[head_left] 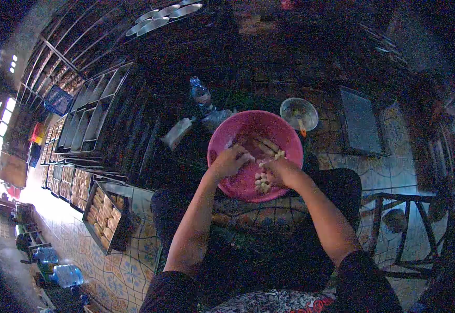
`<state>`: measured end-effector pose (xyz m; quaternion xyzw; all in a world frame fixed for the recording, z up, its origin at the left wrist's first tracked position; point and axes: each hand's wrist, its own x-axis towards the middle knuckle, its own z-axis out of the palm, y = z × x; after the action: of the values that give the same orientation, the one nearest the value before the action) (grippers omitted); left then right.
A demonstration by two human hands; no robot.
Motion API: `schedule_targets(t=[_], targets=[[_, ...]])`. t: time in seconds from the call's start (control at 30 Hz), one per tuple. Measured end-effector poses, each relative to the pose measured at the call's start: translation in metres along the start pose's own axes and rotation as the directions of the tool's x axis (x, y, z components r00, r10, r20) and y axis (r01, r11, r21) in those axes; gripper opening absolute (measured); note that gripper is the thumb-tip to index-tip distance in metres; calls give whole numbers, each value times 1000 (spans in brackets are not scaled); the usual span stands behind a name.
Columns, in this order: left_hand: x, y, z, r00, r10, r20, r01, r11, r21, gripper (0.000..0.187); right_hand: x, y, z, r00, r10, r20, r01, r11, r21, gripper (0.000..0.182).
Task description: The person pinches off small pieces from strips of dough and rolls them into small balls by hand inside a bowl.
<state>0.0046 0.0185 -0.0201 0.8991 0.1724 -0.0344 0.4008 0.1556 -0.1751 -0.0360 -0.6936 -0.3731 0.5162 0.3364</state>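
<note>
A pink basin [222, 188] sits in front of me between my knees, with both hands inside it. My left hand [231, 160] is at the basin's left side, its fingers curled together around something small and whitish at the tips. Over the right side is my right hand [283, 171], fingers bent and pointing inward, with a small pale bit by the fingertips; what it grips is partly hidden. Below it lies a cluster of small pale dough balls [262, 183]. Long pale dough strips [267, 144] and a few more balls lie near the far right wall.
Behind the basin are a clear plastic bottle [200, 94], a plastic bag [177, 133] and a metal bowl [299, 114] with an orange-handled utensil. Trays of bread [104, 216] and stacked racks stand left. A dark metal frame [404, 229] and flat tray [362, 121] are right.
</note>
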Motion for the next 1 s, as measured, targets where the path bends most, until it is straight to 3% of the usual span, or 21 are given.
schedule_targets(t=[0.03,0.07,0.1,0.13,0.17,0.2,0.23,0.27,0.3,0.37,0.43,0.5,0.57,0.67,0.7,0.77,0.87,0.9,0.97,1.0], targets=[[6,-8,7,994,79,-71,-78,997,23,33,0,-5,1,975,208,73,-220,896,387,38],[10,-17,14,977,159,-139,-154,987,51,29,-3,-9,1,975,209,73,-221,896,385,38],[9,-17,14,977,160,-140,-154,987,49,29,-13,-20,2,966,-156,-208,111,971,-214,37],[7,-16,15,974,181,-136,-177,983,42,30,-19,-27,2,788,-581,-203,235,588,-774,35],[6,-16,14,970,202,-132,-200,979,35,31,-17,-27,2,788,-582,-202,234,587,-775,35],[4,-8,10,970,203,-133,-200,979,35,31,-14,-26,2,772,-594,-226,317,668,-673,37],[0,2,3,993,95,-73,-95,995,3,33,-13,-29,3,757,-603,-251,397,730,-556,39],[-3,11,-3,1000,-14,-9,13,1000,-23,36,-12,-32,3,755,-605,-251,399,728,-557,39],[-1,8,-2,1000,-13,-10,13,1000,-22,36,-14,-38,5,728,-638,-249,437,713,-548,38],[1,1,0,998,-30,-56,18,979,-205,35,-13,-41,6,699,-672,-245,477,693,-540,38],[-5,9,-6,998,-20,-61,11,990,-141,35,-9,-37,6,558,-793,-246,515,563,-646,37],[-8,15,-10,998,-7,-64,2,997,-78,35,-8,-38,3,561,-793,-237,540,568,-621,35],[-10,20,-11,983,-178,37,179,913,-365,35,-13,-44,3,564,-793,-228,564,572,-595,33],[-13,22,-14,998,-50,38,61,919,-390,36,-19,-49,6,608,-742,-283,528,644,-554,27],[-16,30,-18,998,-48,38,59,919,-389,36,-17,-46,6,603,-749,-274,521,630,-575,25],[-22,49,-27,978,-174,113,200,932,-302,33,-16,-46,6,598,-756,-264,515,616,-596,22],[-15,28,-15,996,-83,43,93,924,-371,30,-16,-45,5,590,-776,-224,502,570,-651,20],[-10,15,-8,996,-85,42,94,924,-372,30,-16,-43,5,632,-747,-206,464,578,-671,20],[-1,-4,3,984,106,-144,-107,994,2,25,-15,-42,6,670,-718,-188,428,581,-692,21],[-2,0,4,984,105,-145,-106,994,2,25,-14,-42,5,685,-708,-174,421,579,-698,23]])
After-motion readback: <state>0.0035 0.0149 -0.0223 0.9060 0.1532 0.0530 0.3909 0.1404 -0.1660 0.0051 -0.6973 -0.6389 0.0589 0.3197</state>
